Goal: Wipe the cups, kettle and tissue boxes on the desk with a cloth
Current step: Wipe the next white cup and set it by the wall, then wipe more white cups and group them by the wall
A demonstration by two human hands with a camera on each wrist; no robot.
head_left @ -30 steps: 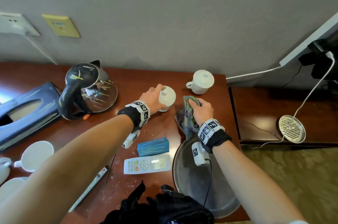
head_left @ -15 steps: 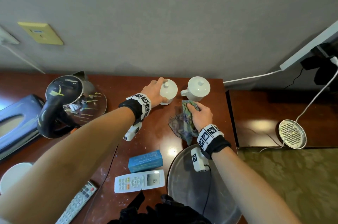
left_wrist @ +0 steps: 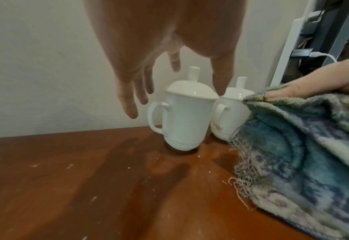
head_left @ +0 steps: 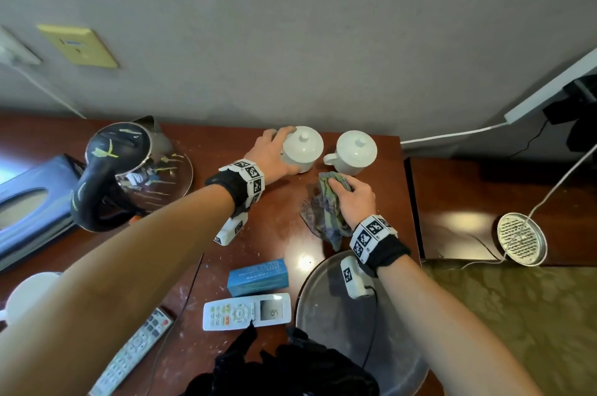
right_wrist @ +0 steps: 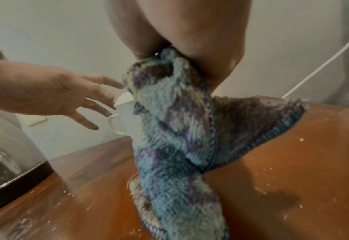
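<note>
Two white lidded cups stand side by side at the back of the desk: the left cup and the right cup. My left hand hovers at the left cup with its fingers spread and holds nothing. Just in front of the right cup, my right hand grips a blue-green cloth whose lower end trails on the desk. The steel kettle and a dark tissue box sit to the left.
A round metal tray lies at the front right under my right forearm. A blue box, a white remote, a grey remote and a black bundle lie near the front. The wall stands close behind the cups.
My left hand moved the lidded cup back beside the other cup, set it down and let go. My right hand followed with the cloth.
</note>
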